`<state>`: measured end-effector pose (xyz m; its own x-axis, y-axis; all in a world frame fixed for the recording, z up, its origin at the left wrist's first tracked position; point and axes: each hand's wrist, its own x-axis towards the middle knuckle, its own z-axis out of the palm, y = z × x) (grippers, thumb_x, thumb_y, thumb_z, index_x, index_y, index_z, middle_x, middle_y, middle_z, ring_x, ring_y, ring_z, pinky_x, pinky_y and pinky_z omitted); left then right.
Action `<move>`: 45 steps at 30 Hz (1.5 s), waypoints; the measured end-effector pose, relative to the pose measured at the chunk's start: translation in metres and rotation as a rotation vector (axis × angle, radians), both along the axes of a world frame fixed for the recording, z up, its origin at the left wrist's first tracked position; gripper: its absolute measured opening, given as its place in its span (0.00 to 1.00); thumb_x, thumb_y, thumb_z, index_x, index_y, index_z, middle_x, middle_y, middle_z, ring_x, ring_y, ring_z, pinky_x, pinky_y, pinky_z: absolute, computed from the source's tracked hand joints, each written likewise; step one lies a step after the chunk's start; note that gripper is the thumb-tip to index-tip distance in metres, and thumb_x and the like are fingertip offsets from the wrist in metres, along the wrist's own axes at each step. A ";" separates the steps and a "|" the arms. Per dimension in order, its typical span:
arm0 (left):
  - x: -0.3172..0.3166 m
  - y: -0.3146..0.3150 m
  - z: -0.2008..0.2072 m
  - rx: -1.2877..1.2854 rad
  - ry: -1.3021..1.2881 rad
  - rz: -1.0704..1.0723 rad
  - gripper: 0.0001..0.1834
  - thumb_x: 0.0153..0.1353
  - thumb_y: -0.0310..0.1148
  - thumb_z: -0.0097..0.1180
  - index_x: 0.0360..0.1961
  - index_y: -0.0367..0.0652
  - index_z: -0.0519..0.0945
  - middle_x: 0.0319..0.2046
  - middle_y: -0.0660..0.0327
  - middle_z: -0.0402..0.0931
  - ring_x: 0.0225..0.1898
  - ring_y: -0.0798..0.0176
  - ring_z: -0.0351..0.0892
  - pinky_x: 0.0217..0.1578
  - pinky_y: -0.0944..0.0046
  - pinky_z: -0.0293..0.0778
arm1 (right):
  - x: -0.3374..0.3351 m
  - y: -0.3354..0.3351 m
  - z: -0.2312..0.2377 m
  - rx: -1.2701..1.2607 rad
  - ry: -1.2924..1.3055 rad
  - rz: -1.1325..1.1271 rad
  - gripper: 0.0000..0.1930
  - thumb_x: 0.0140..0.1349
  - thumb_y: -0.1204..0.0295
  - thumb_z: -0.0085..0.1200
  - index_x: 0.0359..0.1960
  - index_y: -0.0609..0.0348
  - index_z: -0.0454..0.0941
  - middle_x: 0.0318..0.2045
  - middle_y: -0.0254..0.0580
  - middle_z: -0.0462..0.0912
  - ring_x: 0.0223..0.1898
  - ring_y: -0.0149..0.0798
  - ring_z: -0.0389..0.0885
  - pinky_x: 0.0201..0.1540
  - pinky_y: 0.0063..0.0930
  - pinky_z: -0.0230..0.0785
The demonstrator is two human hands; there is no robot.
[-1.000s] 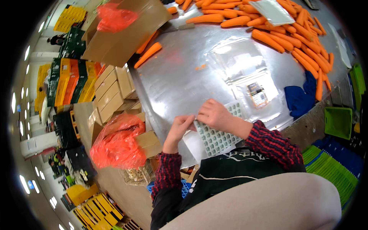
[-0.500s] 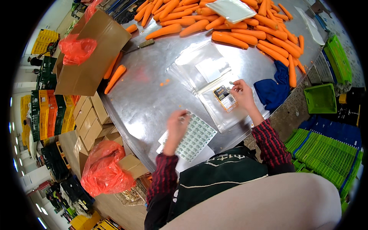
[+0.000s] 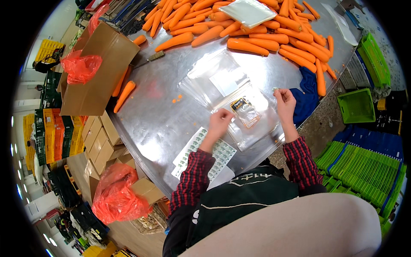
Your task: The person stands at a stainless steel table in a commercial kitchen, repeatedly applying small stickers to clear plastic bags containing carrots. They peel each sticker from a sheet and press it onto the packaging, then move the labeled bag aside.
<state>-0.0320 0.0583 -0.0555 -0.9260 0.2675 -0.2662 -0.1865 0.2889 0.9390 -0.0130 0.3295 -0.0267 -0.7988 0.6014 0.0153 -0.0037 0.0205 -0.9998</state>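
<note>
Between my hands lies a stack of clear plastic bags (image 3: pixel 245 138), the top one with a black and orange label (image 3: pixel 240 105). My right hand (image 3: pixel 286 105) is raised beside the stack's right edge, thumb and forefinger pinching a small pale green sticker (image 3: pixel 275 89). At the stack's left edge, my left hand (image 3: pixel 219 124) is closed in a pinch; I cannot make out what is in its fingertips. Under my left wrist rests a sheet of small green stickers (image 3: pixel 223 153), partly covered by the sleeve.
A heap of carrots (image 3: pixel 252 45) covers the far side of the metal table (image 3: pixel 150 115), with more clear bags (image 3: pixel 248 13) on top. A blue cloth (image 3: pixel 305 96) lies at the right edge. An open cardboard box (image 3: pixel 100 64) stands left; green crates (image 3: pixel 357 107) are right.
My left hand has moved right and away from me, from the sticker sheet to the bags' edge. My right hand has drawn right, off the label, with the small sticker.
</note>
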 end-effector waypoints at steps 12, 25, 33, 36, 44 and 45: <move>0.025 0.020 0.031 -0.342 0.542 -0.257 0.14 0.44 0.33 0.71 0.29 0.42 0.78 0.35 0.60 0.74 0.39 0.56 0.74 0.38 0.60 0.72 | 0.002 -0.060 -0.009 0.852 -0.293 0.302 0.07 0.47 0.70 0.64 0.19 0.58 0.79 0.32 0.40 0.78 0.41 0.45 0.75 0.43 0.41 0.64; 0.022 0.023 0.030 -0.401 0.521 -0.333 0.12 0.40 0.33 0.71 0.25 0.44 0.80 0.37 0.61 0.74 0.41 0.52 0.72 0.43 0.56 0.71 | -0.008 -0.047 -0.010 0.775 -0.293 0.322 0.18 0.44 0.68 0.70 0.31 0.58 0.72 0.30 0.45 0.76 0.33 0.48 0.76 0.36 0.39 0.69; 0.020 0.021 0.018 -0.338 0.542 -0.325 0.09 0.45 0.31 0.68 0.27 0.42 0.81 0.35 0.57 0.76 0.39 0.52 0.73 0.42 0.56 0.71 | -0.015 -0.011 -0.004 0.483 -0.408 0.322 0.17 0.44 0.66 0.71 0.31 0.59 0.76 0.28 0.44 0.78 0.31 0.47 0.78 0.33 0.38 0.69; 0.016 0.013 0.012 -0.231 0.440 -0.255 0.06 0.52 0.30 0.63 0.29 0.41 0.80 0.33 0.57 0.79 0.35 0.56 0.77 0.35 0.59 0.72 | 0.004 0.050 0.014 0.826 -0.243 0.080 0.17 0.47 0.64 0.70 0.34 0.59 0.79 0.30 0.44 0.79 0.33 0.47 0.78 0.37 0.38 0.69; -0.039 -0.014 0.028 0.316 -0.225 0.197 0.10 0.66 0.31 0.53 0.38 0.33 0.76 0.32 0.52 0.83 0.30 0.65 0.82 0.28 0.69 0.77 | 0.069 0.159 0.001 1.163 -0.514 0.233 0.15 0.49 0.65 0.67 0.30 0.60 0.74 0.29 0.42 0.75 0.37 0.47 0.75 0.40 0.42 0.64; -0.041 -0.022 0.028 0.374 -0.262 0.268 0.10 0.66 0.31 0.53 0.39 0.34 0.76 0.33 0.52 0.83 0.30 0.64 0.82 0.28 0.69 0.77 | 0.068 0.157 -0.003 1.122 -0.468 0.257 0.14 0.50 0.67 0.66 0.29 0.61 0.74 0.29 0.43 0.74 0.36 0.47 0.75 0.39 0.42 0.64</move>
